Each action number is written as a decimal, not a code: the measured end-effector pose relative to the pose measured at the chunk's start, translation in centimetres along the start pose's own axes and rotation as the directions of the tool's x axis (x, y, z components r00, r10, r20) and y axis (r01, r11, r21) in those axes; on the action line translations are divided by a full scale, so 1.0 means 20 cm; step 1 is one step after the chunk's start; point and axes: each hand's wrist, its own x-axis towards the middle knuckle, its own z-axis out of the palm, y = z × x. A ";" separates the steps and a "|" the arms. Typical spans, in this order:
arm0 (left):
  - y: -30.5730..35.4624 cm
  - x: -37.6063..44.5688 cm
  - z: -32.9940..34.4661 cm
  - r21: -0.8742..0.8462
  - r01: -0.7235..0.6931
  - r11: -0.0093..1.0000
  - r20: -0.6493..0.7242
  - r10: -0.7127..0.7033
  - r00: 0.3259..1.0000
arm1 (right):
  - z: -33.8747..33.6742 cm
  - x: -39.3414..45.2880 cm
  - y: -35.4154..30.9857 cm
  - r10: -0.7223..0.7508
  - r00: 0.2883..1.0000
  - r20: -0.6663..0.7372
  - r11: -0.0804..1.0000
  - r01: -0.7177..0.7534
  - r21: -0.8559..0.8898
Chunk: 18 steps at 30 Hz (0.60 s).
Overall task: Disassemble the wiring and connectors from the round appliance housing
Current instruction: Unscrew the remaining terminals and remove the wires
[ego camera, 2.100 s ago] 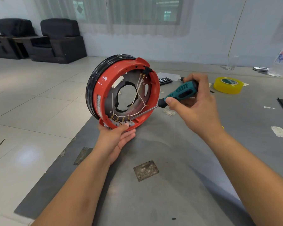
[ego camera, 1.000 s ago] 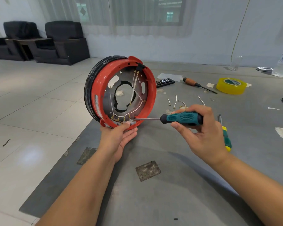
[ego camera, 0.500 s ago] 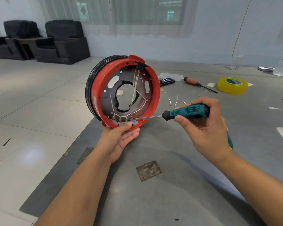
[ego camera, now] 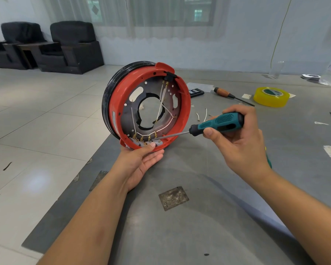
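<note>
The round housing (ego camera: 149,106), red-rimmed with a black outer band, stands on edge at the near left corner of the grey surface (ego camera: 208,217), its open inside turned toward me. White wires (ego camera: 161,104) run from a black connector (ego camera: 170,75) at the top rim down across the metal plate to a row of brass terminals (ego camera: 144,138) on a grey block at the bottom.

My left hand (ego camera: 141,161) cups the housing from below, palm up, fingers straight under the rim and the thumb pressing on the grey block. My right hand (ego camera: 237,138) is curled round the teal and black handle of a screwdriver (ego camera: 216,124), thumb along the underside; its steel shaft slants down to the left and the tip touches the right end of the terminal row.

Just beyond my right hand, a few short loose wire pieces (ego camera: 204,114) lie on the surface. Farther back lie a wooden-handled tool (ego camera: 231,96), a roll of yellow tape (ego camera: 270,96) and a small dark flat case (ego camera: 196,92). Another green-handled tool (ego camera: 268,162) peeks out behind my right wrist. Two dark armchairs (ego camera: 71,46) stand on the tiled floor at the far left.
</note>
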 end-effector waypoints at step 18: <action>0.00 -0.01 0.02 0.002 -0.008 1.000 -0.003 0.008 1.000 | 0.00 0.05 0.00 0.104 0.994 0.013 0.993 -0.105 0.050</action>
